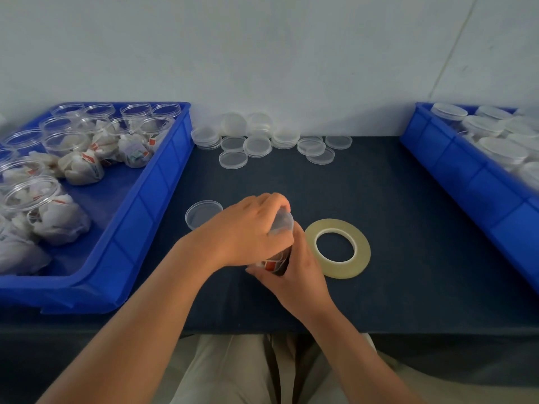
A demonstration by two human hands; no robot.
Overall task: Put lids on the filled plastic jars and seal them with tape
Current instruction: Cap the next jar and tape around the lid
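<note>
Trousers (233,368) show below the cloth's (393,214) near edge. Just beyond, the right hand (294,272) curls round the jar (275,263), held tilted at mid-cloth, while the left hand (248,228) curls its fingers over the lid (282,223) at the jar's mouth. The lid looks to be going on: press it square and evenly all round before reaching for the tape (363,255), which lies flat just right of the hands. A spare lid (201,212) sits left of them. Farther back, loose lids (258,145) cluster by the pale wall (262,53). The left bin (157,205) holds open filled jars (67,144), the right bin (466,182) capped ones.
</note>
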